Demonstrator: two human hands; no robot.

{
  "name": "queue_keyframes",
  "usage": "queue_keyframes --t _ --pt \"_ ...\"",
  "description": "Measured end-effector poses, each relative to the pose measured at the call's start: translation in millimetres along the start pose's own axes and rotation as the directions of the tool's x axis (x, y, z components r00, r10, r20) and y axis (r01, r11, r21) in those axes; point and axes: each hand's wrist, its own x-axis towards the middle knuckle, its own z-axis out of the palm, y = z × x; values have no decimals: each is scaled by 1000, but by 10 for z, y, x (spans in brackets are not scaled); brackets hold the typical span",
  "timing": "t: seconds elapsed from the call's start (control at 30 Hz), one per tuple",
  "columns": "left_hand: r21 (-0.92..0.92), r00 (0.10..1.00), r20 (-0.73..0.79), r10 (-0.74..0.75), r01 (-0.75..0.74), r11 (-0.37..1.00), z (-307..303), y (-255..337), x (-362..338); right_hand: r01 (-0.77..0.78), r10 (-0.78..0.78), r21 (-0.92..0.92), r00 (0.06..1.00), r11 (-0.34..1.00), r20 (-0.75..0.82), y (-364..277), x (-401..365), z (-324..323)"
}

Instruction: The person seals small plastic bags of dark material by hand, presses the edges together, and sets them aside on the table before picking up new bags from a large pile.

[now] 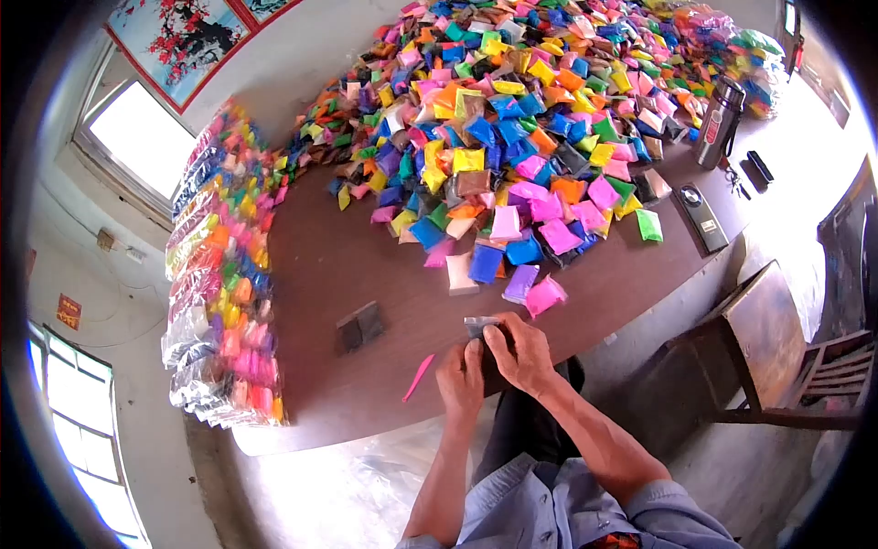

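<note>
Between both hands, near the table's front edge, is a small dark grey packet point(479, 326). My left hand point(460, 373) pinches its lower side with the thumb. My right hand point(519, 353) grips its right side, thumb and fingers pressed together. Left of my left hand, a thin pink strip point(419, 378) lies on the brown table point(320, 265). Farther left rest black packets point(360, 326), side by side. Just beyond my right hand lie a bright pink packet point(546, 296) and a purple packet point(520, 284).
A large heap of colourful packets point(512, 128) covers the table's far side. Filled clear bags point(224, 274) line the left end. At the right stand a thermos point(721, 123), a metallic box-like object point(701, 218) and a small black object point(759, 166). A wooden chair point(777, 320) is beside the table.
</note>
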Motion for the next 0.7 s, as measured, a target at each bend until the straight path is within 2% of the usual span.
queue_keyframes --t 0.07,0.2,0.27,0.3,0.33,0.37,0.43,0.5,0.57,0.63,0.7 --pt "-108 1000 -1 -23 23 994 -2 25 4 44 -43 -48 999 998 19 95 -16 23" --pt "-93 992 126 -19 30 995 -40 -65 -10 -24 25 30 1000 999 -12 108 -15 9" --pt "-65 997 45 66 -63 996 -21 64 19 -53 53 24 999 998 -7 72 -6 -15" --pt "-58 997 52 54 -51 997 -14 29 29 -71 71 17 997 997 -2 68 -5 -15" --pt "0 994 55 97 -97 995 -17 -46 41 -10 10 12 999 1000 -33 120 -7 13" --pt "58 988 61 139 -143 988 -20 -43 57 -25 26 15 999 1000 -27 117 -4 17" --pt "48 992 55 112 -114 992 -3 -19 52 11 -11 48 1000 999 -3 109 -2 17" --pt "27 990 19 142 -142 989 2 -32 60 -51 48 55 998 997 43 59 5 -16" --pt "32 997 26 72 -73 997 6 6 62 6 -9 76 1000 997 30 101 10 -4" --pt "-89 991 -9 133 -133 987 17 27 71 9 -10 80 1000 997 16 126 -6 5" --pt "-70 997 50 60 -56 996 -23 47 57 3 -3 95 1000 995 -5 130 0 -14"
